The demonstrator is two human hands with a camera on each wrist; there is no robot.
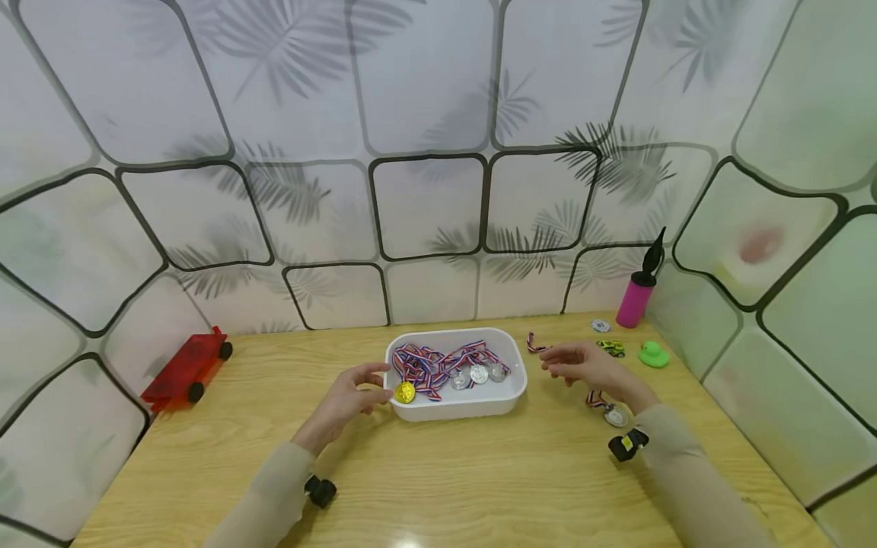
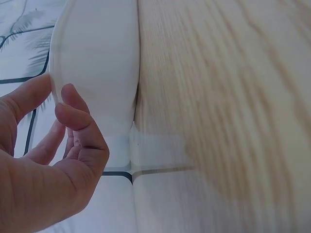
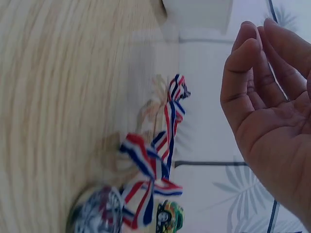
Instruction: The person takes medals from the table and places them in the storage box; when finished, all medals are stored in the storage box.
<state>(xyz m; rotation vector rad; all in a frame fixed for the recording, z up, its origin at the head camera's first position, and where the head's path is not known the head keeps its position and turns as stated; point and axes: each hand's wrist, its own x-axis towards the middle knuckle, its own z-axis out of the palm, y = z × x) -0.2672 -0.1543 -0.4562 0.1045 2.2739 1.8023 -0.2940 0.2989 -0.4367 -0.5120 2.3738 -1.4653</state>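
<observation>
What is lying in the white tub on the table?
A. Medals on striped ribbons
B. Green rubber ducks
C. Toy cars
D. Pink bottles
A: the white tub holds several medals with red, white and blue ribbons, silver ones inside and a gold medal at its near-left rim by the left hand.
</observation>
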